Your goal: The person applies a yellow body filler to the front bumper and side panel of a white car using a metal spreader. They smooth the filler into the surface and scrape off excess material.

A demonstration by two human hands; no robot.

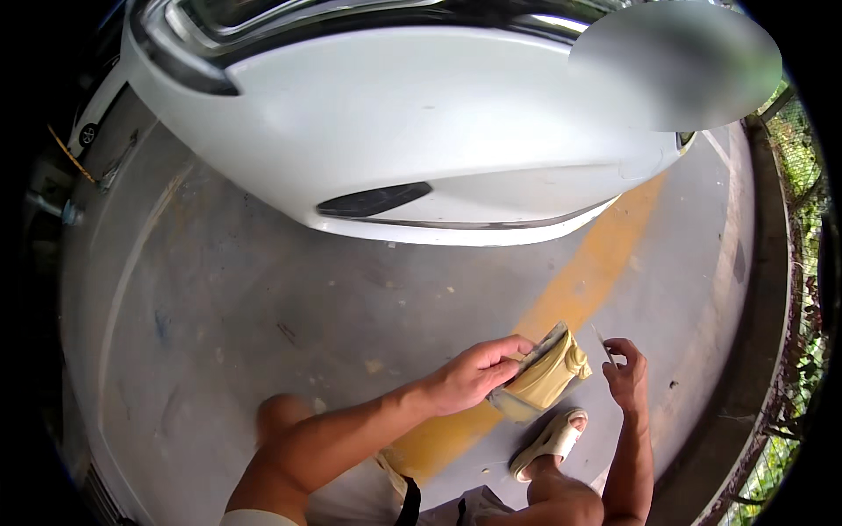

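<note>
Grey, scuffed floor (263,289) spreads across most of the frame, specked with pale bits and crossed by a wide orange-yellow painted stripe (583,267). Right of centre in the lower half sits a thick, glossy mound of yellow paste (548,373), heaped on a flat grey plate (509,406) that is tilted and smeared pale along its lower edge. My left hand (478,377) has its fingers closed on the plate's left edge, thumb over the near side (how the fingers sit underneath, I cannot tell). Just to the right, apart from the paste, my right hand (626,375) pinches a thin, pale, narrow blade (600,337) between thumb and fingertips, its tip pointing up and a little left.

Below the plate, at the bottom of the frame, my foot shows in a cream open-toed sandal (542,451). Across the top bulges the smooth white bodywork of a car (412,114), well apart from both my hands, with a slanted black slot (373,200) low in it. Along the right edge runs a wire mesh fence (802,149) with green leaves behind it, and at upper left stands another white vehicle, its dark wheel (88,135) visible.
</note>
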